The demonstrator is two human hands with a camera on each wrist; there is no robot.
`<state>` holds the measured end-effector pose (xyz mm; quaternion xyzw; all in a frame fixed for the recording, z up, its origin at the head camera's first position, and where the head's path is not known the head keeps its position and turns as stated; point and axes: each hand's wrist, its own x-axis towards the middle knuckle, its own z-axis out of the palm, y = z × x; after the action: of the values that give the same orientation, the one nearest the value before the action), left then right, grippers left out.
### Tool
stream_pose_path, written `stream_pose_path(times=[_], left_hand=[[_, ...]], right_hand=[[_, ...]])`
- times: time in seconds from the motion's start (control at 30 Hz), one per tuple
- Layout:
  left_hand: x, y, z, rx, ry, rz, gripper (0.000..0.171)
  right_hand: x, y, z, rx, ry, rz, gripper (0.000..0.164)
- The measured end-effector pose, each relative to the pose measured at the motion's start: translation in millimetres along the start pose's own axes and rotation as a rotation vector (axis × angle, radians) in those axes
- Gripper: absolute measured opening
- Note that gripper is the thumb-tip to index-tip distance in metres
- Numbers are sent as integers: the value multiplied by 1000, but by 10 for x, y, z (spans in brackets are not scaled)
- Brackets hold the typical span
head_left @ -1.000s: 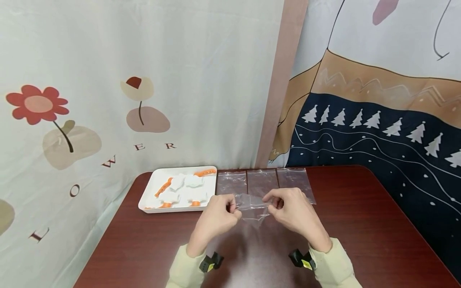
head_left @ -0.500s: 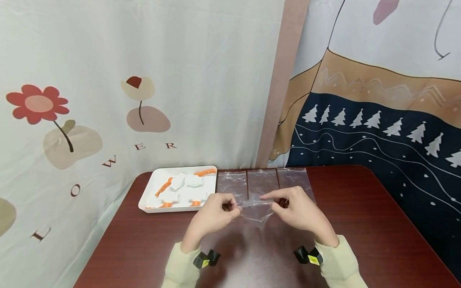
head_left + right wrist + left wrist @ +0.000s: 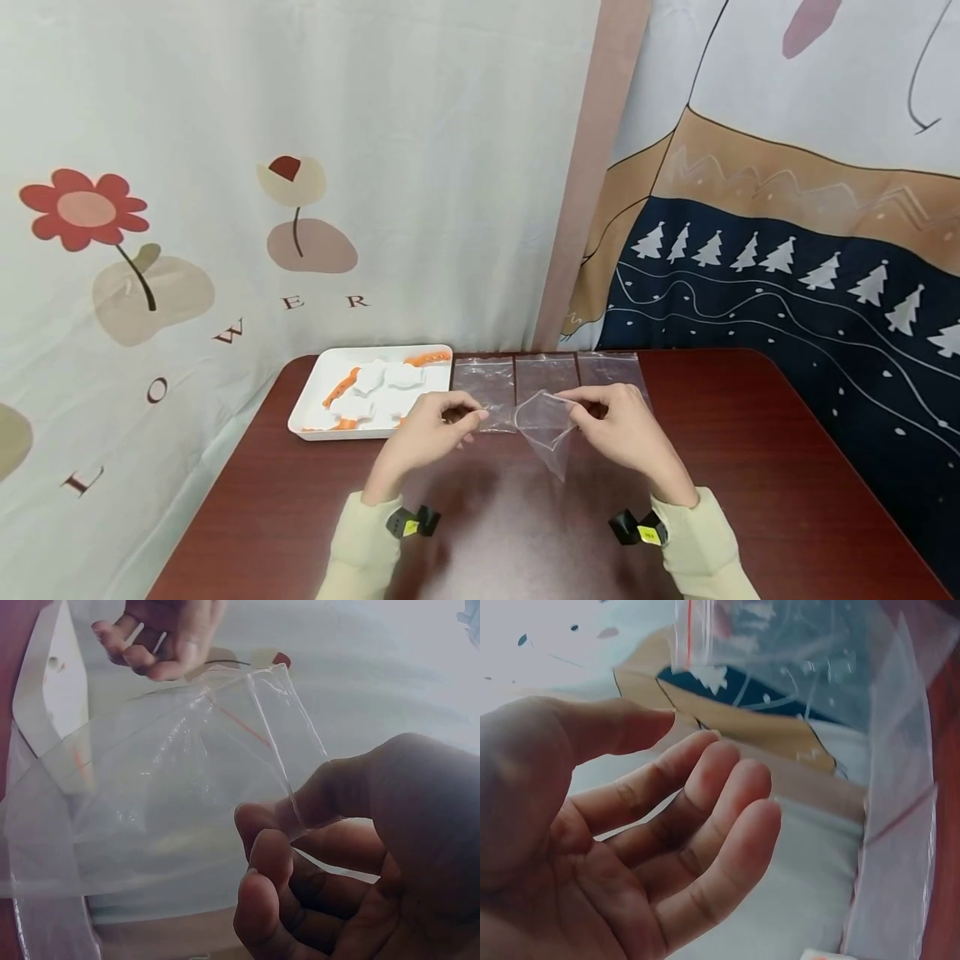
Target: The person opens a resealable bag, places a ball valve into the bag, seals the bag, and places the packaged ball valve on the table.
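My right hand [image 3: 617, 421] pinches the edge of a clear zip bag [image 3: 542, 425] between thumb and fingers, near its seal strip. The bag hangs down from that grip over the table, its mouth spread apart. In the right wrist view the bag [image 3: 180, 772] fans out to the left of the fingertips. My left hand [image 3: 431, 429] is apart from the bag, to its left. Its fingers [image 3: 731, 847] are loosely bent with nothing between them and the thumb, and the left wrist view has the bag beyond them at upper right.
A white tray [image 3: 309, 417] at the back left holds several white items with orange parts [image 3: 343, 387]. Beside it, several flat clear zip bags [image 3: 480, 379] lie in a row along the back of the dark red table [image 3: 750, 467]. Printed curtains [image 3: 450, 167] stand behind.
My left hand has let go of the bag and moved left. The bag, earlier stretched between both hands, now hangs from my right hand alone with its mouth spread.
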<state>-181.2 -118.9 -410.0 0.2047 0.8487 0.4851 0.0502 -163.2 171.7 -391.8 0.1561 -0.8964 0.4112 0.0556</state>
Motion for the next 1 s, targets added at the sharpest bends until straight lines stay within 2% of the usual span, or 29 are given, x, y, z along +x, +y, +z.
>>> stream_pose_path(times=[0.13, 0.33, 0.43, 0.57, 0.83, 1.0], left_hand=[[15, -97, -120, 71, 30, -10, 11], [69, -270, -288, 228, 90, -17, 9], [113, -387, -350, 248, 99, -32, 9], [175, -543, -415, 244, 86, -69, 15], [252, -775, -523, 346, 27, -139, 37], [273, -854, -564, 451, -22, -120, 40]], right_hand=[[-1, 22, -6, 21, -5, 15, 23], [3, 35, -11, 38, -12, 12, 23], [6, 42, -16, 40, -17, 9, 23], [5, 53, -32, 44, -26, 9, 23], [-12, 50, -66, 49, -35, 37, 24], [-19, 31, -82, 43, -43, 44, 24]])
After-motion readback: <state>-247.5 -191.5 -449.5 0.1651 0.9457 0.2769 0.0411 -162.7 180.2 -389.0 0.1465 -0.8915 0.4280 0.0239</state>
